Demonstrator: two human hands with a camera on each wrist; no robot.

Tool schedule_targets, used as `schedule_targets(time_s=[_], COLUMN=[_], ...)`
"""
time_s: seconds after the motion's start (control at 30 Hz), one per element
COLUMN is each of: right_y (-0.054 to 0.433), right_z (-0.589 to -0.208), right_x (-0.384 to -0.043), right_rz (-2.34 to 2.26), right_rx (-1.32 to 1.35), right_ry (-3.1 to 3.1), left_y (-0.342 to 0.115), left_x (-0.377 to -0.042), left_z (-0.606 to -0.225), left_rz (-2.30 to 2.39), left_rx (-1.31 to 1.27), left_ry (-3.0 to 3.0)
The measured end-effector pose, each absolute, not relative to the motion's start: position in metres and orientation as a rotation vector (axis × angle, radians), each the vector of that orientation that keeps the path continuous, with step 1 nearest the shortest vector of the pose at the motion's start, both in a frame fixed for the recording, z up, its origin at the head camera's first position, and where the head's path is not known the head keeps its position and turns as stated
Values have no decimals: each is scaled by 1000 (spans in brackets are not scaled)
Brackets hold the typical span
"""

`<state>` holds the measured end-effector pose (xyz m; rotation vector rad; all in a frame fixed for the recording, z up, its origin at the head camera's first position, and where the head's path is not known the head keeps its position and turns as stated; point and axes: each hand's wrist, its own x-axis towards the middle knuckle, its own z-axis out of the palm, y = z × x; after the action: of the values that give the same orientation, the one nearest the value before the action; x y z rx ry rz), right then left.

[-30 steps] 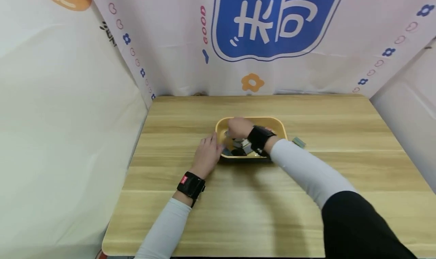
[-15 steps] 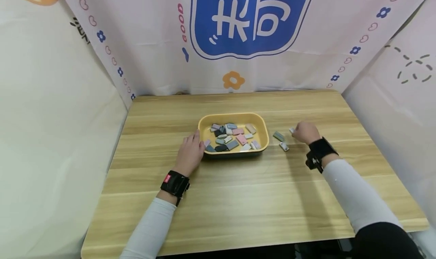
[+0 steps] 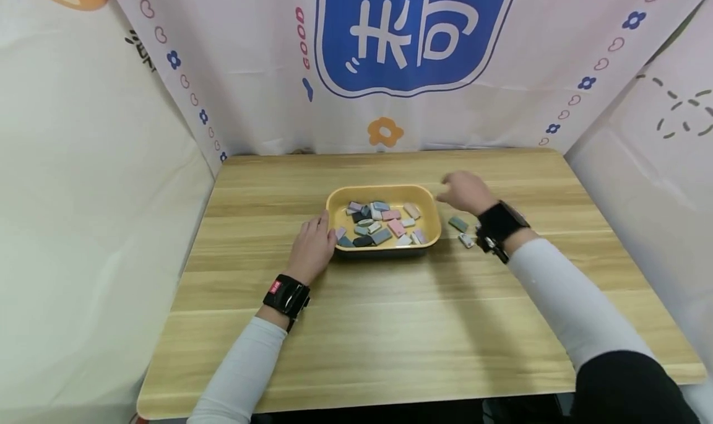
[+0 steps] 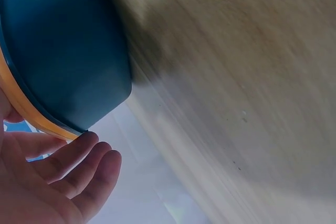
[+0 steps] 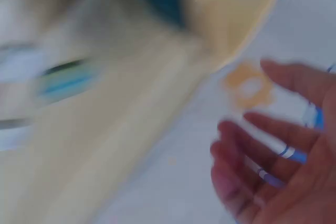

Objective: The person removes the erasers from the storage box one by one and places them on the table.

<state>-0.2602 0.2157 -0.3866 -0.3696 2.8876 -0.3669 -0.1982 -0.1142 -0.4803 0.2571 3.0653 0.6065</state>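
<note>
My left hand (image 3: pixel 314 241) rests at the near left corner of a yellow-lined tray (image 3: pixel 384 190), its fingers fairly straight. The left wrist view shows those fingers against the orange rim, beside the tray's dark blue outer wall (image 4: pixel 63 45). Inside lie many small oblong blocks, among them a pink block (image 3: pixel 397 228) and a dark block (image 3: pixel 363 241). Beyond the tray's right end my right hand (image 3: pixel 466 192) hovers with loosely bent fingers and nothing in them. Below it are a green block (image 3: pixel 458 224) and a white patterned block (image 3: pixel 465 241). A third, pale block (image 5: pixel 13 135) appears blurred in the right wrist view.
A wooden table (image 3: pixel 356 331) carries everything. White printed cloth (image 3: pixel 267 71) hangs behind its far edge, and pale sheets stand along both sides. Each wrist wears a black strap, such as the left strap (image 3: pixel 286 295).
My right hand has gone from inside the tray to the table on the right, released a small pale block there, and moved back left. My left hand has stayed at the tray's corner.
</note>
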Motion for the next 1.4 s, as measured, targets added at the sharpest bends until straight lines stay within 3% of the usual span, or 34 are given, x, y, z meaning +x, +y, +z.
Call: schedule_targets(time_s=[0.2, 0.4, 0.5, 0.83, 1.4], right_y=[95, 28, 21, 29, -3], right_z=[-373, -426, -455, -489, -454], right_x=[-268, -270, -270, -257, -263], right_rz=[-184, 66, 83, 39, -142], right_rx=[-762, -830, -823, -819, -692], right_ry=[2709, 2559, 2546, 2703, 2792], left_y=[-111, -99, -93, -89, -117], left_x=[-192, -181, -178, -176, -192], left_z=[-491, -505, -505, -497, -483], left_rz=[614, 607, 603, 532, 628], left_rx=[280, 360, 401, 483, 334], left_ry=[3072, 3147, 3165, 3173, 3211])
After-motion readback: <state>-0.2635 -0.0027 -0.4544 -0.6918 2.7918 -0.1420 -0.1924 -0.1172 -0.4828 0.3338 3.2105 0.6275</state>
